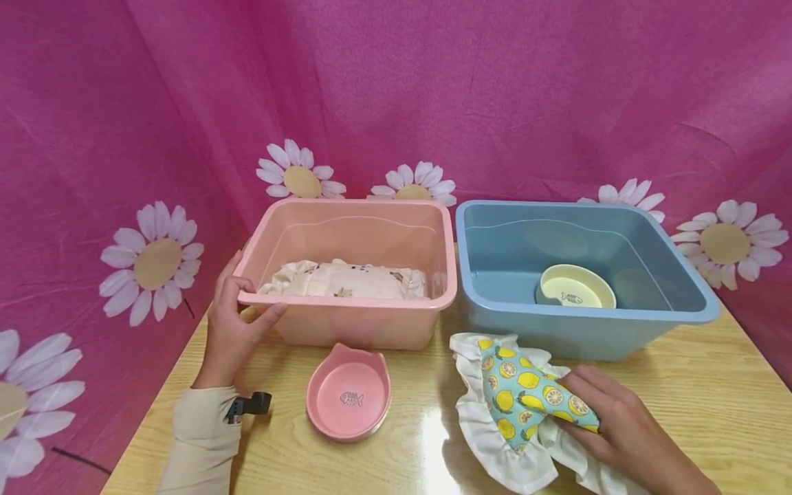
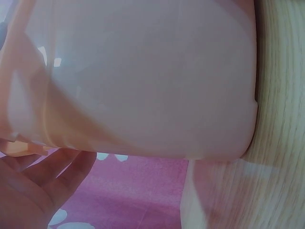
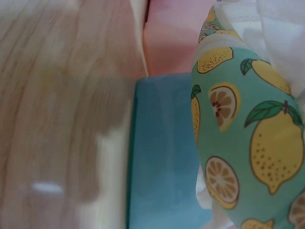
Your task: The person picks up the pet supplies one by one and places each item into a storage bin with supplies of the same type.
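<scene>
My left hand grips the near-left corner of the pink plastic bin, thumb on the front and fingers at the side. The left wrist view shows the fingers against the bin's rim. Inside that bin lies a cream ruffled pillow. My right hand holds a lemon-print pillow with white ruffles, bunched in its grasp, in front of the blue bin. The right wrist view shows the lemon fabric close up; the hand itself is hidden there.
A pink cat-eared bowl with a fishbone print stands on the wooden table, before the pink bin. A pale yellow bowl sits inside the blue bin. Behind hangs a magenta curtain with daisies.
</scene>
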Available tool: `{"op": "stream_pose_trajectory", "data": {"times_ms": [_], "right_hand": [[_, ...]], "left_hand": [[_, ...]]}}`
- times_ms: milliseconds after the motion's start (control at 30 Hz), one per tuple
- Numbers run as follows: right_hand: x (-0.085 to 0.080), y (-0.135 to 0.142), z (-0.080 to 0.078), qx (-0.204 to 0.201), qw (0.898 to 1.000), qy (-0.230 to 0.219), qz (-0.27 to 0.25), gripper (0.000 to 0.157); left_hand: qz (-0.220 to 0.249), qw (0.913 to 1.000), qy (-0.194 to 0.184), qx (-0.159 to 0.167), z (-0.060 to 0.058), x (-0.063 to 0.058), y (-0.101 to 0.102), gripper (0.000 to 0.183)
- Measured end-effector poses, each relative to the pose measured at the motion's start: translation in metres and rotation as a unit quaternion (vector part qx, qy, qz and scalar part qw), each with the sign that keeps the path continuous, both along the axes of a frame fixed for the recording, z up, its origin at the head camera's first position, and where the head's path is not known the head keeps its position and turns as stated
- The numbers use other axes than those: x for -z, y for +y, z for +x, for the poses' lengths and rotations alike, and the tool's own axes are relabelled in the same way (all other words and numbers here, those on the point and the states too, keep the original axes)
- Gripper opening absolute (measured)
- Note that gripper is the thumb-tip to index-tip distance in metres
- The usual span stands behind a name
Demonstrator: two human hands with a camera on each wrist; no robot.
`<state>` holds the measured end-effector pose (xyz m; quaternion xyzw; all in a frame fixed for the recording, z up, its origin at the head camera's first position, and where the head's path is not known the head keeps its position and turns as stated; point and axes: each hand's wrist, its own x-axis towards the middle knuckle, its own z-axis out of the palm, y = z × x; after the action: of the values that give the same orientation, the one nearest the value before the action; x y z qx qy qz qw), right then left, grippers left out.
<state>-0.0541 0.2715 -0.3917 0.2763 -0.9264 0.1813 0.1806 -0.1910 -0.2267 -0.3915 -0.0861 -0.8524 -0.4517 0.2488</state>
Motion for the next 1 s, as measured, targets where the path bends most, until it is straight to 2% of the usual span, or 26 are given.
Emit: {"op": "stream_pose_trajectory", "data": {"times_ms": [333, 633, 833, 1000], "right_hand": [[-0.013, -0.005, 0.002, 0.003, 1.000, -0.018, 0.004, 0.037], [-0.020, -0.014, -0.006, -0.059, 0.995, 0.069, -0.044, 0.027], [-0.029, -0.023, -0.008, -0.077, 0.992, 0.082, -0.057, 0.026], [-0.030, -0.028, -0.012, -0.096, 0.989, 0.088, -0.070, 0.025]], "left_hand": [[0.003, 1.0000, -0.001, -0.001, -0.001, 0.001, 0.000, 0.048], [0.003, 1.0000, -0.003, 0.002, 0.000, 0.001, 0.000, 0.048], [0.004, 1.0000, -0.002, 0.002, 0.001, 0.001, 0.000, 0.048], [0.007, 1.0000, 0.005, 0.004, 0.000, 0.000, 0.000, 0.048]]}}
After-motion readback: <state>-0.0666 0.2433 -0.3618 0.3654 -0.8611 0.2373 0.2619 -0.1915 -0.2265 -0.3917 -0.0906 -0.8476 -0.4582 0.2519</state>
